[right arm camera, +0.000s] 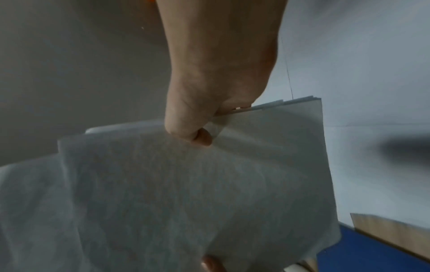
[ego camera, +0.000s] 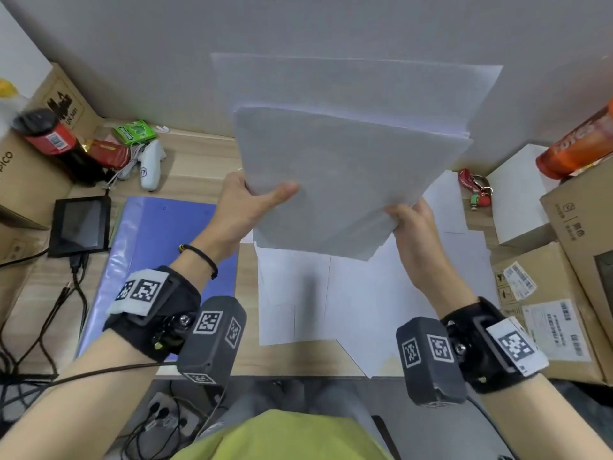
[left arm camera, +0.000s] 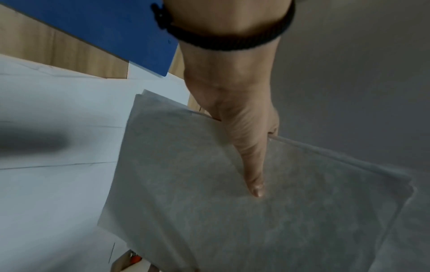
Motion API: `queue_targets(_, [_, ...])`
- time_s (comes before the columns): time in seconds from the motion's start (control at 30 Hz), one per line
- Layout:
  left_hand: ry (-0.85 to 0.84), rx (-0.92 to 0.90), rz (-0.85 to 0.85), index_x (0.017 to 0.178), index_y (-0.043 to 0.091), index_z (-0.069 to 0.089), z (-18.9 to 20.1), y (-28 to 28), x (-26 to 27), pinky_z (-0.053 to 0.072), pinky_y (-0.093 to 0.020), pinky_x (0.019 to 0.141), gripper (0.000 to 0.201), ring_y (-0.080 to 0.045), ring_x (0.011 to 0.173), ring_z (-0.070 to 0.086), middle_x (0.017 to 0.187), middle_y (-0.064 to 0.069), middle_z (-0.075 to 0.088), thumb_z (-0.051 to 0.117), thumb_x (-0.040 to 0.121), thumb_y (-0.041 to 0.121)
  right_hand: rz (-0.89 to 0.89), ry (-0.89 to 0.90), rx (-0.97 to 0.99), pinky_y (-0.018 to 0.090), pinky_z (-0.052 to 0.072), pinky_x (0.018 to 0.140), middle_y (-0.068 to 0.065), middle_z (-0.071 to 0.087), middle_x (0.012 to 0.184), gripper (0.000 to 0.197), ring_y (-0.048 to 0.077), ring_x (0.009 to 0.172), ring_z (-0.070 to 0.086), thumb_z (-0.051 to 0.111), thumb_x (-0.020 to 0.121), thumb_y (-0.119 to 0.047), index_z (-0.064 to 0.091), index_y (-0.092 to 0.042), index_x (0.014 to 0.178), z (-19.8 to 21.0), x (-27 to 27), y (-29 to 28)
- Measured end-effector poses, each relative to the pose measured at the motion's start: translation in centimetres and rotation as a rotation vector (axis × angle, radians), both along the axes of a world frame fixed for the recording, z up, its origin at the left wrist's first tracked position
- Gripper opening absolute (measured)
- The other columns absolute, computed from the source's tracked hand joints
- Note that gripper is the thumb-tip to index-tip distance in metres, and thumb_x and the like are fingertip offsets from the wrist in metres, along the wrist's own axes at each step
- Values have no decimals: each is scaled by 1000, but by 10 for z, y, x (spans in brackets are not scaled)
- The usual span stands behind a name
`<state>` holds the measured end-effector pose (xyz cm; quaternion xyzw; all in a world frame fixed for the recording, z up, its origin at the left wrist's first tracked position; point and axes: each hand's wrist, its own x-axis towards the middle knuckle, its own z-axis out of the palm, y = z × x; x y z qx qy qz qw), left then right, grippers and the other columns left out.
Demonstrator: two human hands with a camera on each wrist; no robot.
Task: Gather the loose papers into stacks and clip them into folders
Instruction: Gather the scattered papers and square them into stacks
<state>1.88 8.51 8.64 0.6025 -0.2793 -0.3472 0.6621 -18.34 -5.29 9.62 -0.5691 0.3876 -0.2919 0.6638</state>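
Observation:
A stack of white papers is held up above the desk, tilted, with its sheets fanned at the top. My left hand grips its left edge, thumb lying across the front sheet. On the lower right edge my right hand pinches the stack, thumb bent on the front. More loose papers lie flat on the desk under the stack. A blue folder lies left of them, partly under my left forearm.
Left of the folder are a small black screen with cables, a white controller, a red can and cardboard boxes. More cardboard boxes, a white box and a red keychain crowd the right. A grey wall stands behind.

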Motion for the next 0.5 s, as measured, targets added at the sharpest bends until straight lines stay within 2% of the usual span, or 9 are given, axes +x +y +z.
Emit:
queue_targets(0.07, [-15,52,-19,103,19,70,-12,3,1,55,-22,83,29,-12,97,71,101,5,76,79,75,21,5,39,26,21,47,85,-8,67,105,37,9,100,61,42,86,3,59,-20,110,-9,-1,4])
queue_targets(0.13, [-15,180,-49,108,12,66,-35,10,-4,53,-16,85,35,-12,94,70,97,2,75,78,78,24,43,136,78,27,45,92,-8,67,106,36,14,107,58,46,84,-2,58,-21,112,-32,-6,12])
queue_targets(0.17, [-2,232,-64,107,15,66,-46,13,-7,52,-15,85,32,-12,94,69,96,4,74,76,79,26,62,188,108,32,43,98,-8,66,106,35,18,111,56,47,84,-2,58,-23,110,-43,-9,17])
queue_targets(0.23, [27,275,-58,103,26,68,-58,15,-14,53,-24,90,24,-9,98,69,97,12,75,74,81,32,93,243,149,37,39,106,-10,65,108,37,18,113,55,46,88,0,57,-31,105,-54,-12,24])
queue_targets(0.27, [30,276,-36,101,27,69,-57,13,-15,54,-30,91,21,-9,98,70,98,12,75,74,81,32,100,232,151,35,40,104,-10,66,108,36,16,111,57,47,89,0,58,-31,104,-52,-11,25])
queue_targets(0.33, [25,231,-4,101,23,71,-43,8,-15,56,-35,89,22,-11,95,71,99,8,75,75,81,30,68,167,129,31,44,96,-7,69,106,30,14,106,61,51,90,-3,61,-27,105,-37,-5,22])
queue_targets(0.43, [3,88,21,98,26,71,-18,1,-7,56,-28,86,20,-11,97,71,99,9,75,77,80,21,-23,-4,117,30,48,93,-5,70,102,23,15,102,64,54,90,-5,62,-21,104,-11,3,11])
queue_targets(0.5, [-10,23,38,103,28,68,-15,0,-4,55,-21,84,28,-9,101,69,103,11,74,78,79,18,-40,-83,101,28,46,90,-7,70,95,26,14,96,63,50,89,1,63,-21,98,-6,3,9])
